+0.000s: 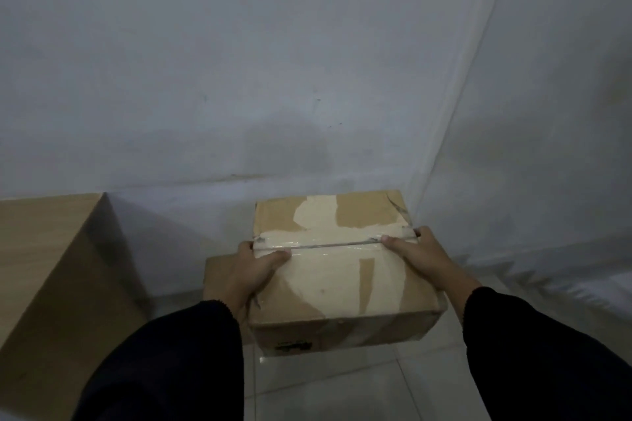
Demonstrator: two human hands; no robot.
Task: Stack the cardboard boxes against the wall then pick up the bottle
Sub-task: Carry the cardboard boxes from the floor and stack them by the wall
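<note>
A taped brown cardboard box (pixel 338 270) is held in front of me, near the corner of the white walls. My left hand (pixel 253 270) grips its left side with the thumb on top. On the right side my right hand (pixel 417 256) grips it the same way. Under and behind the held box, the edge of a second cardboard box (pixel 215 270) shows at the left, close to the wall. Whether the two boxes touch I cannot tell. No bottle is in view.
A large wood-coloured cabinet or box (pixel 58 277) stands at the left against the back wall (pixel 273 79). The side wall (pixel 547 113) meets it in a corner on the right. Pale floor tiles (pixel 359 386) lie below.
</note>
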